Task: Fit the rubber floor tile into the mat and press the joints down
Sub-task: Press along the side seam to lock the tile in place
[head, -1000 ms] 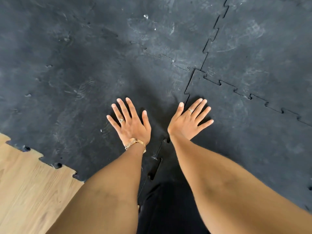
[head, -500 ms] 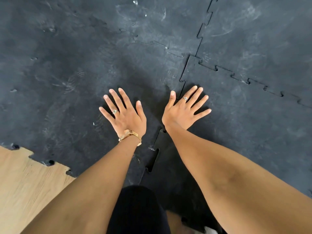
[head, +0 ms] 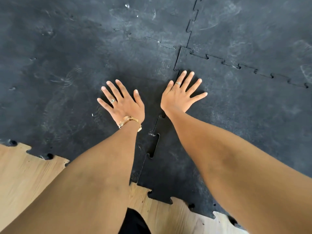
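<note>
- The left hand [head: 124,105] is laid flat on the mat [head: 70,68], fingers spread wide, nothing held.
- The right hand [head: 179,97] is pressed flat on the tile [head: 244,115], right of centre.
- An open gap [head: 154,147] is seen in the joint below the hands.
- A wooden floor [head: 25,169] is shown at lower left.

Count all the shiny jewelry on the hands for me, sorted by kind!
Silver finger rings: 2, one on the left hand at, one on the right hand at
Gold metal wrist bracelets: 1, on the left wrist
Total: 3
</note>
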`<state>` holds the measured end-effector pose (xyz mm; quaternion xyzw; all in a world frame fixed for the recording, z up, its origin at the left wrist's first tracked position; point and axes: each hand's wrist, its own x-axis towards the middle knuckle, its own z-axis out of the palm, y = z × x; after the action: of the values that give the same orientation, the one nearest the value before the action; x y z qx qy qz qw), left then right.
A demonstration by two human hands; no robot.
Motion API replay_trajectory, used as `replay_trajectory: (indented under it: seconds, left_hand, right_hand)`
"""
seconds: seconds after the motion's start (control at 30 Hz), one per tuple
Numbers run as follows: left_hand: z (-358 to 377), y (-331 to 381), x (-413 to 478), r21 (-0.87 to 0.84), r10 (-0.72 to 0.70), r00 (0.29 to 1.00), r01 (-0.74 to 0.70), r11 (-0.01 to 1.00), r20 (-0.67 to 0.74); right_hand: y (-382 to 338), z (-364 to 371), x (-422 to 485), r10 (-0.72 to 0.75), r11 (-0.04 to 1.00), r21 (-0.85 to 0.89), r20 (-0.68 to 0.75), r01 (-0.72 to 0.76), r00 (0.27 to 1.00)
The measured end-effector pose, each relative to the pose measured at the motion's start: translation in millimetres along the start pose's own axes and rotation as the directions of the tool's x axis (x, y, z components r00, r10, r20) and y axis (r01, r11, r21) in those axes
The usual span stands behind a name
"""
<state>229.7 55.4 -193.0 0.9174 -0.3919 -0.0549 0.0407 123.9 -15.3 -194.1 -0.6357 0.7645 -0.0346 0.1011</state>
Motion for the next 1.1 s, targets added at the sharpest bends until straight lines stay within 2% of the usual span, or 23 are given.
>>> replay_trajectory:
  seconds: [0.07,0.17,0.23,0.33,0.4,0.47,0.53,0.6,0.83,0.9,1.0,1.03,1.1]
  left_hand:
    - [1,1,1,-0.01,0.003,1.0,-0.003,1.0,-0.001]
    - [2,1,2,-0.031,-0.002,1.0,0.002,1.0,-0.005]
    - [3,0,1,-0.029,-0.007,1.0,0.006,1.0,-0.017]
    - [0,2,1,-0.031,-0.016,1.0,0.016,0.999,-0.001]
    - [2,3,3,-0.03,-0.02,1.0,0.02,0.999,-0.009]
    - [4,2,5,-0.021,-0.028,0.999,0.028,0.999,-0.014]
    - [6,2,3,-0.005,-0.027,0.999,0.027,1.0,-0.017]
    - [4,5,3,0.006,-0.016,1.0,0.016,1.0,-0.019]
    - [1,3,1,0.014,-0.035,0.999,0.034,0.999,0.011]
    - [0,3,-1,0.008,-0.026,1.0,0.026,1.0,0.013]
    - [1,2,2,-0.016,-0.036,0.999,0.036,0.999,-0.002]
    - [2,1,2,-0.017,-0.033,0.999,0.033,0.999,-0.002]
    - [5,1,0,-0.013,-0.014,1.0,0.014,1.0,-0.003]
  right_hand:
    - [2,-6,13,-0.068,0.998,0.008,0.043,0.068,0.997]
    - [9,-19,53,-0.258,0.963,0.094,0.046,0.253,0.965]
    - [5,-37,95,-0.362,0.923,0.128,-0.03,0.363,0.932]
    - [-29,-76,161,-0.424,0.885,0.123,-0.182,0.449,0.887]
    - [-55,-85,187,-0.448,0.885,0.034,-0.211,0.464,0.869]
    - [-66,-63,187,-0.458,0.888,-0.057,-0.186,0.455,0.869]
    - [-61,-29,181,-0.496,0.865,-0.119,-0.07,0.487,0.865]
    - [-54,-16,186,-0.503,0.86,-0.078,0.044,0.505,0.863]
    - [-52,-19,192,-0.538,0.843,0.029,0.061,0.537,0.841]
    - [-48,-22,191,-0.57,0.821,0.048,0.089,0.568,0.817]
    - [-45,-29,181,-0.654,0.752,0.016,0.14,0.659,0.743]
    - [-45,-32,176,-0.672,0.736,0.005,0.119,0.676,0.731]
    - [-45,-57,172,-0.673,0.739,0.009,-0.045,0.674,0.738]
